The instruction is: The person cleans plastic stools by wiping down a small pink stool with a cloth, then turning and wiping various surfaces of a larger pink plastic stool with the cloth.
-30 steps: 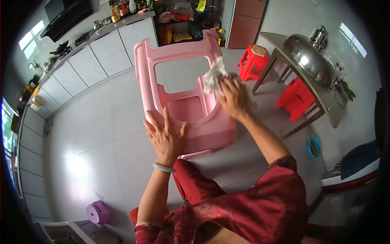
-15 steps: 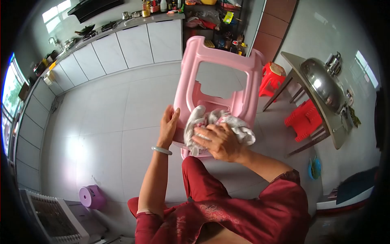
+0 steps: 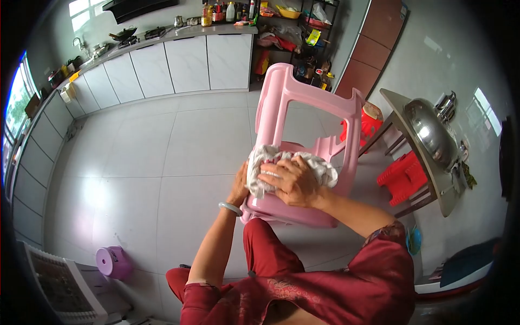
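A pink plastic frame [image 3: 272,108] with large openings stands tilted before my knees. My right hand [image 3: 292,181] presses a crumpled whitish cloth [image 3: 322,169] with reddish patches onto its near part, fingers curled over the cloth. At the frame's near left edge rests my left hand [image 3: 240,184], with a pale bangle on the wrist. Part of its fingers is hidden by the cloth and the frame, so whether it grips the edge does not show.
On the right stands a table [image 3: 401,105] bearing a large metal dome [image 3: 430,132], with red stools [image 3: 402,176] below and behind. A purple stool [image 3: 114,262] is at the lower left. White cabinets [image 3: 187,64] and a shelf [image 3: 279,27] line the back.
The cloth went from the frame's right side to its near part with my right hand. My left hand moved from the near surface to the left edge. The frame has turned, and the view has shifted.
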`<state>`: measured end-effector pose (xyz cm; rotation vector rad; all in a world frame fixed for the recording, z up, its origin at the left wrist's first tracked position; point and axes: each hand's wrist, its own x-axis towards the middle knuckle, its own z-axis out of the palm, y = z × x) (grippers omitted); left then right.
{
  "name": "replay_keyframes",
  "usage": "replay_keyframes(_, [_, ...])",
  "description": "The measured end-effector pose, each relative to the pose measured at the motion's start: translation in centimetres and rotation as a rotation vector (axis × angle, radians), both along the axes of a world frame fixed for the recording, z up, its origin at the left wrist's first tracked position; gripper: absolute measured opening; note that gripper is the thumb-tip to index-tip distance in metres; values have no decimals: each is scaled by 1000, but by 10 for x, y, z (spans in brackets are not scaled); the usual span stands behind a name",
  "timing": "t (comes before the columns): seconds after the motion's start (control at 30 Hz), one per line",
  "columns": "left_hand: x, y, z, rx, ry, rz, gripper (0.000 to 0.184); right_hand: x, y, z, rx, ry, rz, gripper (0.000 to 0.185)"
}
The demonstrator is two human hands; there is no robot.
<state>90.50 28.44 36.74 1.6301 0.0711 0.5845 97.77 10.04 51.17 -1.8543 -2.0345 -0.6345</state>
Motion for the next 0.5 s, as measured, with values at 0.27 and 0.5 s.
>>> replay_keyframes(0.27, [13, -80, -11, -217, 174, 290, 49, 82, 101, 9, -85, -380, -129, 20])
replay_keyframes(0.5, [22, -122, -17, -40, 109, 430, 45, 161, 198, 67, 38, -501, -545, 24])
